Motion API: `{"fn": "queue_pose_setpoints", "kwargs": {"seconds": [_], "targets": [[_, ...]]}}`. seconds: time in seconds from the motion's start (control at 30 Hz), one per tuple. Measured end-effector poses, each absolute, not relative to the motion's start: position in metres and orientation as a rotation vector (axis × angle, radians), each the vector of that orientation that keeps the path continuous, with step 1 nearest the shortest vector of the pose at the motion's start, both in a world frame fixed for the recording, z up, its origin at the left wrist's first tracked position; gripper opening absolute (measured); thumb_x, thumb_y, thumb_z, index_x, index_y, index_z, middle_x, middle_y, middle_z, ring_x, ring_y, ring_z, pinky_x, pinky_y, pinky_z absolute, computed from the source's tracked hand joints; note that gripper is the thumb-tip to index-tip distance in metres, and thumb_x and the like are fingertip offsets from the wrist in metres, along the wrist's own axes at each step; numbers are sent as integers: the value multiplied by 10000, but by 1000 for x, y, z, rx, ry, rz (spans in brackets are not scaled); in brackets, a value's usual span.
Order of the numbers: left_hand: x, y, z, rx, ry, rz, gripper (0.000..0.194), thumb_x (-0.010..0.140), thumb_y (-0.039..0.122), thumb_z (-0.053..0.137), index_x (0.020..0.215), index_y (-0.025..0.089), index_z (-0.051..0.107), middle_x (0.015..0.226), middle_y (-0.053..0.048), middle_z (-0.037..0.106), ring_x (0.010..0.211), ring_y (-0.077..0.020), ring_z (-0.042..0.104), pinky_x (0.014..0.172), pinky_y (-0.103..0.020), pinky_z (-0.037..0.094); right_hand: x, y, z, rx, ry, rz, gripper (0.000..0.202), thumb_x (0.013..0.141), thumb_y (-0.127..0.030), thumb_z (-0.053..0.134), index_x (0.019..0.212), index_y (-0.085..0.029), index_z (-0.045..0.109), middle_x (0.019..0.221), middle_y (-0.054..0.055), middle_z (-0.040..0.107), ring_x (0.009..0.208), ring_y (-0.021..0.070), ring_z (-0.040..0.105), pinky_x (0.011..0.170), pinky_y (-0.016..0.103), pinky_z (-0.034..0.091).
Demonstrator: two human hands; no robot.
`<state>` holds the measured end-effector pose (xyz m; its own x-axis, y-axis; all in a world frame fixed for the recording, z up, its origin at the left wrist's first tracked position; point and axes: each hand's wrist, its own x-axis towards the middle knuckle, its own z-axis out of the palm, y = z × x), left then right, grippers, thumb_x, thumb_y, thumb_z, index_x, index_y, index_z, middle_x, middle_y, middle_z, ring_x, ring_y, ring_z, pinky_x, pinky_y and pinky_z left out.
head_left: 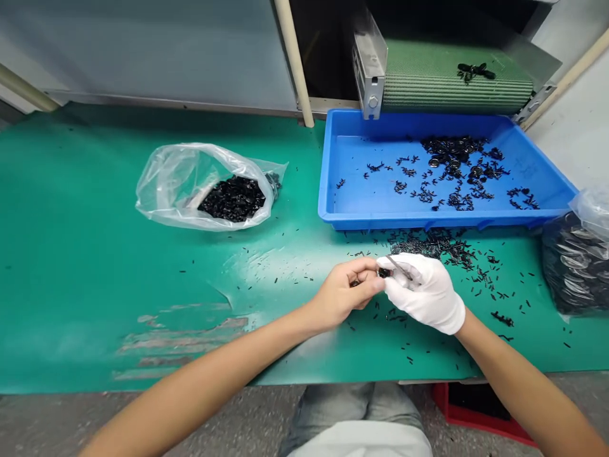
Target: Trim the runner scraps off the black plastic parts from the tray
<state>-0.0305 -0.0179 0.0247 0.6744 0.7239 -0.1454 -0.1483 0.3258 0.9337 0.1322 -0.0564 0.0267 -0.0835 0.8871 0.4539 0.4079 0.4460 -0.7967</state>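
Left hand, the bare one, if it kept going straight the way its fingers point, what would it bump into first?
The left hand points right, toward the gloved right hand. Its fingertips already meet the small black part pinched between both hands, so that part comes first, then the glove right behind it.

A green mat covers the counter [95, 266], worn to pale scuffs near its front edge and shining under overhead light. Behind it runs a grey panel [143, 51] crossed by cream tubes [294, 63], with a green ribbed conveyor belt [442, 79] in a dark opening. Below lies speckled grey floor [57, 416].
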Motion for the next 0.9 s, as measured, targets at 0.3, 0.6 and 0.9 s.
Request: {"fn": "queue_pose_setpoints", "kwargs": {"seconds": [0.3,0.6,0.9], "targets": [[-36,-16,30,1029,467,521,364,713,459,729,845,129,652,484,76,337,413,-45,258,410,-209,174,129,-63,28,-1042,-1581,758,132,761,-145,655,861,-218,700,735,16,717,587,126,630,521,226,505],[-41,-3,40,1345,529,351,281,707,371,706,676,111,604,551,46,417,537,-65,321,479,-201,231,135,-60,32,-934,-2020,592,212,818,-138,563,992,-179,676,564,-40,574,436,74,447,440,196,396],[-35,-15,28,948,534,361,363,681,450,723,748,110,615,471,84,325,409,-40,232,413,-211,162,131,-60,20,-991,-1938,259,226,821,-146,560,1029,-216,613,544,-53,546,417,84,421,439,222,371]]}}
